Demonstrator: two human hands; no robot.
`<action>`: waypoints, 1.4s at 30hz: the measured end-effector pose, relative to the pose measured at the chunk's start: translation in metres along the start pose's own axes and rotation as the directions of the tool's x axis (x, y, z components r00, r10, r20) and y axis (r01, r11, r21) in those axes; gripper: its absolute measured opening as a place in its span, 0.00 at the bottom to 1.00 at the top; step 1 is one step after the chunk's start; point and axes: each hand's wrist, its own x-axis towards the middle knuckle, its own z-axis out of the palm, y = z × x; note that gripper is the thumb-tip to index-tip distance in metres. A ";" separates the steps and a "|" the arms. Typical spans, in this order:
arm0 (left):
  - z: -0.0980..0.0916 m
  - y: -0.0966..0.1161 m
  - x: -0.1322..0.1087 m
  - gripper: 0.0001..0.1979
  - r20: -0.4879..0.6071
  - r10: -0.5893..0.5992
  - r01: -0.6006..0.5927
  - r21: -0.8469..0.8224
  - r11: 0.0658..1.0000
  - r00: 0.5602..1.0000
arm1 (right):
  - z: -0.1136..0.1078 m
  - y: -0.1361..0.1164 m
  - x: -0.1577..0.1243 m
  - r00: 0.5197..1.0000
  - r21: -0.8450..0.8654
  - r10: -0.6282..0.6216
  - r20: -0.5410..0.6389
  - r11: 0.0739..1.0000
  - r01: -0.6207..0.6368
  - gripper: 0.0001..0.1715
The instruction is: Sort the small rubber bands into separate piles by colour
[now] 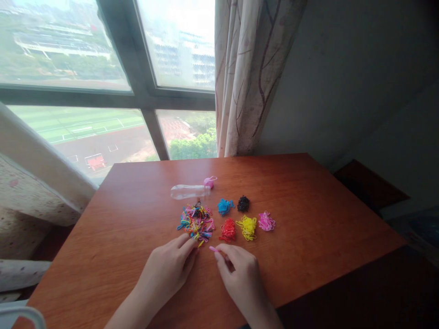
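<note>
Small loops that look like rubber bands lie in piles on the table. At the near edge of the mixed-colour pile (pixel 197 220), my left hand (pixel 171 261) is closed, with a yellow rubber band (pixel 200 244) sticking out at its fingertips. Thumb and forefinger of my right hand (pixel 240 266) pinch a pink rubber band (pixel 213 249), just right of the left fingertips. Beyond my right hand are single-colour piles: red (pixel 227 230), yellow (pixel 248 227), pink (pixel 266 221), blue (pixel 224 207) and black (pixel 243 204).
Behind the mixed pile, a clear bottle (pixel 188 192) lies on its side, with a pink looped cap (pixel 209 183) by its mouth. The brown wooden table (pixel 302 196) reaches back to a window and a patterned curtain (pixel 250 77). A white curved object (pixel 22 313) shows at lower left.
</note>
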 end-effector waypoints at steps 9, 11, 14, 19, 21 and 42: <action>0.002 -0.001 -0.002 0.13 -0.026 0.035 -0.034 0.030 0.999 0.999 | -0.076 0.061 0.003 0.944 -0.206 0.065 -0.324 0.969 -0.137 0.15; 0.002 -0.001 -0.002 0.13 -0.054 0.043 -0.042 0.020 0.999 0.998 | -0.088 0.079 0.005 0.927 -0.275 0.104 -0.361 0.938 -0.212 0.19; 0.002 -0.002 -0.002 0.13 -0.104 0.047 -0.048 -0.008 0.999 0.993 | -0.095 0.099 0.008 0.919 -0.340 0.179 -0.351 0.890 -0.304 0.23; 0.000 -0.003 -0.002 0.12 -0.138 0.038 -0.046 -0.050 0.998 0.990 | -0.092 0.107 0.012 0.921 -0.369 0.242 -0.307 0.861 -0.349 0.25; -0.001 -0.003 -0.002 0.12 -0.135 0.032 -0.041 -0.066 0.997 0.990 | -0.092 0.105 0.012 0.925 -0.368 0.242 -0.293 0.864 -0.343 0.25; -0.006 0.001 0.006 0.12 -0.088 0.017 -0.035 -0.206 0.978 0.996 | -0.023 0.029 -0.012 0.999 -0.091 0.026 -0.042 0.995 -0.030 0.15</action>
